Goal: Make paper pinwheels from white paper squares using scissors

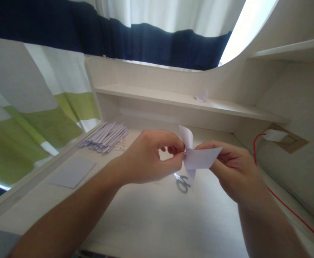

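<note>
A folded pale lilac paper piece (199, 157) is held above the desk between both hands. My left hand (148, 157) pinches its middle with thumb and fingertips, one paper flap curling up above them. My right hand (234, 168) supports the wider flap from the right and below. A narrow paper tail hangs down under the pinch. Small scissors (182, 182) lie on the desk just beneath the paper, partly hidden by it.
A stack of pale paper strips (105, 138) lies at the desk's back left, a flat lilac sheet (72, 172) nearer. A small folded paper (202, 96) sits on the shelf. A red cable (280, 200) runs along the right wall from a white plug (275, 135).
</note>
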Tool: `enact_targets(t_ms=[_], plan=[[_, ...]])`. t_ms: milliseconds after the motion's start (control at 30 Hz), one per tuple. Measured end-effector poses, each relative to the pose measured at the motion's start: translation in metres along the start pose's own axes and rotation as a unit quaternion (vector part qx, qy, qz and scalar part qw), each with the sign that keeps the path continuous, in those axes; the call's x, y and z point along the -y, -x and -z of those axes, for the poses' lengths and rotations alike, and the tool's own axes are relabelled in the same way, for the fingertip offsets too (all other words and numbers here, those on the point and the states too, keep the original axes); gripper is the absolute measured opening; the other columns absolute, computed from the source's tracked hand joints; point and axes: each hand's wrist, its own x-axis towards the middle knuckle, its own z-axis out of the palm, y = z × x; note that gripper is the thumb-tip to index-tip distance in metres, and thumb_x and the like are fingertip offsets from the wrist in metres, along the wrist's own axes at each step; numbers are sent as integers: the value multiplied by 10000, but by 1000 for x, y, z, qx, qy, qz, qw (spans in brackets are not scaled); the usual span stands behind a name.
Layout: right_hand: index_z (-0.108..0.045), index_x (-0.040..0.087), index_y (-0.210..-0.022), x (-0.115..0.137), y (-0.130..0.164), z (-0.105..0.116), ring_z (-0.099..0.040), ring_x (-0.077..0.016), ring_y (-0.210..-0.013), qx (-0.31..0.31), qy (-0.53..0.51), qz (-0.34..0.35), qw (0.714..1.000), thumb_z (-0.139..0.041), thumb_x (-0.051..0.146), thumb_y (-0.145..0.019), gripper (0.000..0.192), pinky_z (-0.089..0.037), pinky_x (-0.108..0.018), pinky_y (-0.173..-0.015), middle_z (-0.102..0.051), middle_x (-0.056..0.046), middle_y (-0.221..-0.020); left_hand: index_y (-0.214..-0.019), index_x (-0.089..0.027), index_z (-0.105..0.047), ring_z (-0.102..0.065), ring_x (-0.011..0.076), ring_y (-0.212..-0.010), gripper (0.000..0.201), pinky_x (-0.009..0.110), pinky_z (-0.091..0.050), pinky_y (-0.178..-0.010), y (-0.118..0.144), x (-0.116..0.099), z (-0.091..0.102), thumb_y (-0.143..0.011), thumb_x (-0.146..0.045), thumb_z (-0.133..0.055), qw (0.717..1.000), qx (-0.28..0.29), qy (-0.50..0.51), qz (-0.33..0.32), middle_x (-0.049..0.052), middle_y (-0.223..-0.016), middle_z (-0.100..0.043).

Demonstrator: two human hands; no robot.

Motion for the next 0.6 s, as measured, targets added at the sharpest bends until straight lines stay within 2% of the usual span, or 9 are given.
enact_targets(t_ms=[100,167,233,333,467,533,600], plan=[[-826,222,-881,-6,-4,5,-681,-158,-712,5,8,14,1000,-770,345,-929,143,-541,-257,-646,-754,-25,-760,-817,-189,-736,-689,128,-729,52,241,-534,-710,0,4,7,-845,-159,-703,999,16,-16,22,2,-797,-754],[-809,210,-833,-10,-8,8,-658,-153,-685,0,17,16,1000,-762,324,-924,153,-520,-259,-638,-733,-21,-724,-811,-196,-747,-684,128,-706,70,233,-519,-672,-1,11,13,-867,-212,-708,997,34,-31,63,-4,-773,-751],[-790,203,-787,-14,-11,9,-638,-145,-657,-9,29,7,1000,-755,297,-908,157,-501,-259,-631,-722,-17,-707,-829,-199,-761,-672,126,-682,97,224,-495,-633,-2,24,21,-875,-266,-707,990,57,-42,121,-7,-762,-748],[-771,196,-756,-24,-14,5,-601,-136,-611,-21,56,-19,998,-736,295,-882,164,-466,-260,-600,-690,-6,-657,-784,-173,-740,-624,121,-639,164,224,-462,-610,2,53,37,-859,-312,-698,977,27,-68,199,-1,-705,-714],[-784,181,-796,-49,-4,-14,-515,-133,-554,-32,118,-63,991,-701,339,-871,193,-367,-267,-523,-637,1,-600,-780,-150,-740,-617,147,-652,229,242,-434,-598,25,94,71,-814,-370,-687,937,-44,-153,311,27,-705,-713],[-803,174,-854,-67,5,-25,-514,-141,-569,-28,124,-69,989,-698,393,-878,244,-359,-274,-528,-651,-9,-627,-763,-157,-753,-609,155,-629,296,254,-417,-591,43,112,90,-849,-412,-628,904,-57,-224,360,30,-677,-705],[-806,169,-883,-86,12,-35,-533,-153,-586,-38,122,-71,989,-699,435,-881,287,-363,-280,-536,-689,-30,-671,-761,-156,-763,-625,177,-646,307,270,-415,-596,63,127,104,-847,-415,-623,884,-63,-261,383,45,-684,-713]])
